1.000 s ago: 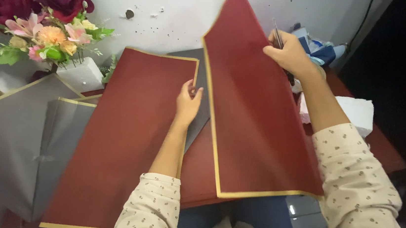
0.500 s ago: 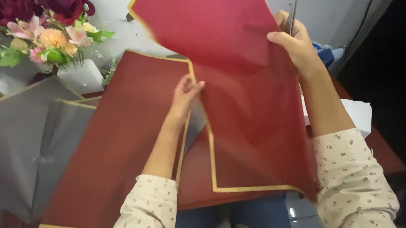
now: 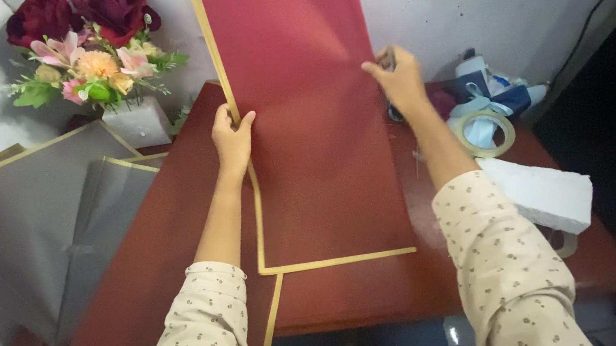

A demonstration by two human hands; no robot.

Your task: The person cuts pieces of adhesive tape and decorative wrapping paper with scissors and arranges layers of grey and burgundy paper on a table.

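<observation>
- So the red sheet (image 3: 310, 120) has swung round since a second ago. Back then it was tipped up at an angle with one corner poking toward the wall, and only the right hand had it; now it hangs pretty much square to the camera, long edges running up and down.
- The left hand (image 3: 231, 137) was resting on the lower red sheet (image 3: 159, 270) before. Now it has come up and pinches the raised sheet's left gold edge, thumb in front.
- The right hand (image 3: 398, 78) has slid from the top corner down to the right edge, fingers closed on the paper. There looks to be something thin and dark tucked in that hand too, but I can't tell what it is.
- Meaning, as I read it: the sheet is now under two-handed control and lined up straight, rather than dangling from one side.
- The sheet itself: deep red, matte, thin gold border along the left and bottom edges, top running out of frame. Its bottom edge sits just over the lower sheet on the table (image 3: 604, 272).
- Around it: grey sheets (image 3: 34, 222) to the left, a flower bouquet (image 3: 89, 55) behind, a tape roll (image 3: 486, 133) and a white foam block (image 3: 539, 192) to the right.
</observation>
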